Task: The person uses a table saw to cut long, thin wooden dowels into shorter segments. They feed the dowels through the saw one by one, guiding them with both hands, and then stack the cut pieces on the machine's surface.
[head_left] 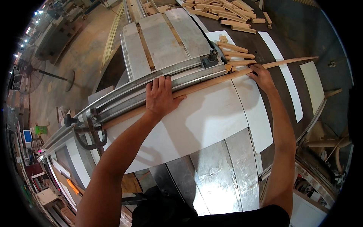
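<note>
A long, narrow wooden strip (208, 86) lies along the near side of a metal fence (128, 99), its right end reaching far past the fence. With fingers over the fence's rail and thumb on the strip's near side, my left hand (162, 97) clasps the strip against the metal. My right hand (261, 77) grips the strip further right, its fingers curled over the top near the fence's end; the underside of that grip is hidden. Beneath the strip, a white sheet (211, 109) covers part of the metal saw table (217, 172).
Short cut wood pieces (236, 55) lie just beyond my right hand, with a larger pile (223, 11) behind. A black clamp knob (212, 56) sits on the fence. A curved handle (90, 142) stands at its left end. Beyond is a slotted metal table (162, 39).
</note>
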